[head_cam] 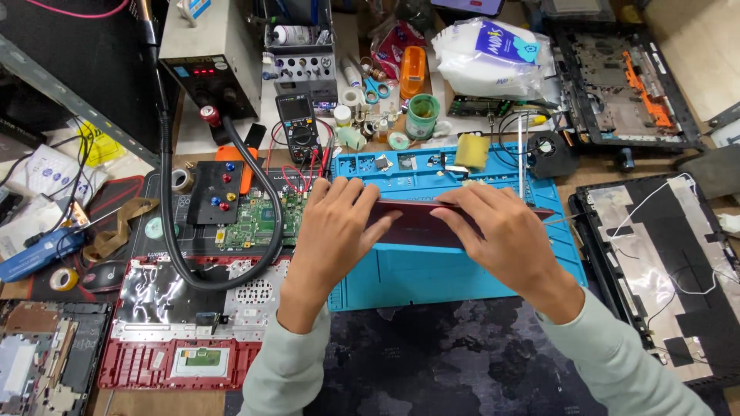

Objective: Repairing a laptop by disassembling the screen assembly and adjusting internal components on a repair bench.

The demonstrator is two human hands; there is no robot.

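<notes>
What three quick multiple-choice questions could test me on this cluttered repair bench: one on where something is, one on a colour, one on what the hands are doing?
1. Where does the green circuit board lie?
A. Left of the blue mat
B. On the blue mat
C. Right of the blue mat

2. What colour is the sponge at the mat's far edge?
A. Pink
B. Yellow
C. White

3. How is the dark red panel held?
A. By the left hand alone
B. By nobody
C. By both hands

Answers: 1 A, the board sits beside the mat's left edge. 2 B, it is plainly yellow. 3 C, the left hand and right hand each grip it.
</notes>
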